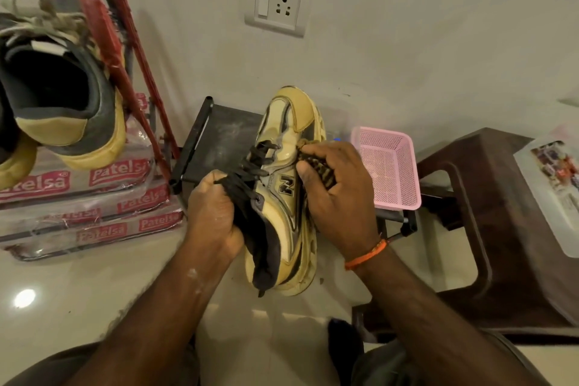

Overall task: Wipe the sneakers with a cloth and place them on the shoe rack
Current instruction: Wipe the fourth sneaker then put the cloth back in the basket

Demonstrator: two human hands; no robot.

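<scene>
Two bare hands are engaged on one yellow sneaker (pixel 289 185), which is held in the air above the pale floor (pixel 78 285), toe pointing away toward the wall socket (pixel 278 3). The left hand (pixel 214 210) is closed around the dark tongue and collar of the shoe, fingers curled in among the black laces (pixel 247 166), the forearm rising from below. The right hand (pixel 336 194) is clamped on a dark striped cloth (pixel 319 166), which is pressed against the side of the sneaker just beside the "N" logo; an orange thread bracelet (pixel 366 255) is worn at that wrist.

The sneaker is seen as cream-yellow with glossy panels, dark trim, a dark lining and a thick sculpted sole. Behind it a low black rack (pixel 219 135) is seen, with a pink mesh basket (pixel 388 166) to the sneaker's right and a brown plastic stool (pixel 501 197) beyond that. To the sneaker's left, a second yellow sneaker (pixel 56 97) is seen at the red shoe rack (pixel 116 41), above stacked "Patelsa" packets (pixel 94 197).
</scene>
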